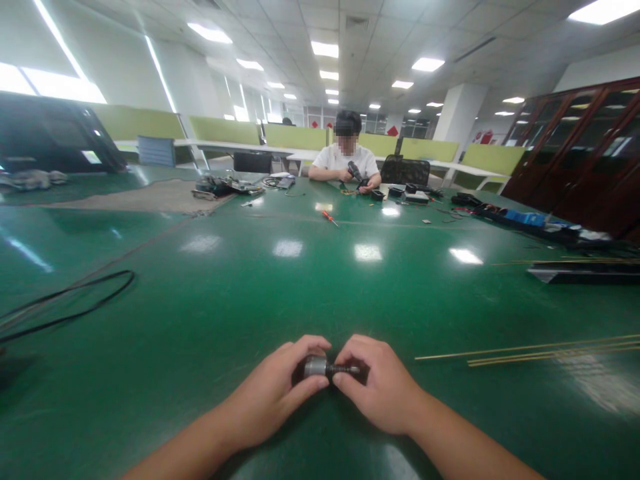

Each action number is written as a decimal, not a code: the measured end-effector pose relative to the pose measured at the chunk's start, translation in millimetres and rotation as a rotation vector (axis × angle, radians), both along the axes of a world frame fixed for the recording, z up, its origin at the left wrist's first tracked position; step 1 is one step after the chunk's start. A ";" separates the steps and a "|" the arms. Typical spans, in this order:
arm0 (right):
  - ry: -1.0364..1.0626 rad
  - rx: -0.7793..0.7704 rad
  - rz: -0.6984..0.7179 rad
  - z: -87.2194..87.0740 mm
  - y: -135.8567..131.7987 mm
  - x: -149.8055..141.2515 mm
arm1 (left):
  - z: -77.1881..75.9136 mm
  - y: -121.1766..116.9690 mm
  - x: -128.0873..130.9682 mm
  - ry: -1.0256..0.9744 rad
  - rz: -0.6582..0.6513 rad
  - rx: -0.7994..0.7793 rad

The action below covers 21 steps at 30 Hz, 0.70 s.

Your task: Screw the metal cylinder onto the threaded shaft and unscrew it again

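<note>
Cyl. metal pc (317, 366) btwn hands (340, 377)

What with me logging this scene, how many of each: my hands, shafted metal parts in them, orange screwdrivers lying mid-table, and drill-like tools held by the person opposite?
My hands (left hand, right hand): 2
Shafted metal part: 1
Orange screwdriver: 1
Drill-like tool: 1
Total: 5
</note>
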State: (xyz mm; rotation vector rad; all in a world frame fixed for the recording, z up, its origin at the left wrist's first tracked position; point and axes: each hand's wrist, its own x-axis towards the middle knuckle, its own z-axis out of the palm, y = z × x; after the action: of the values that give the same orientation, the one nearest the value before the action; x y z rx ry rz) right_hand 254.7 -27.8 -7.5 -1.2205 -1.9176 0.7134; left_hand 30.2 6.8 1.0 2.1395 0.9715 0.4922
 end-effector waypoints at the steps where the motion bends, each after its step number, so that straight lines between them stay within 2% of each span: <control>1: -0.001 0.001 -0.002 0.0 -0.1 0.3 | 0.0 -0.3 -0.2 0.000 0.000 -0.002; 13: 0.006 -0.004 -0.014 0.6 -1.1 -0.8 | -2.5 1.0 -2.0 -0.039 0.011 -0.009; 21: 0.038 -0.008 -0.048 0.3 -0.8 -2.9 | 1.9 1.0 -0.7 -0.090 0.018 0.001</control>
State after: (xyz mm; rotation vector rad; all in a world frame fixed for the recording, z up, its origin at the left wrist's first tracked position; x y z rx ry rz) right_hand 251.7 -28.5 -7.2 -1.2455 -1.8497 0.7149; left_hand 29.5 7.8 2.9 2.0919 0.9411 0.5928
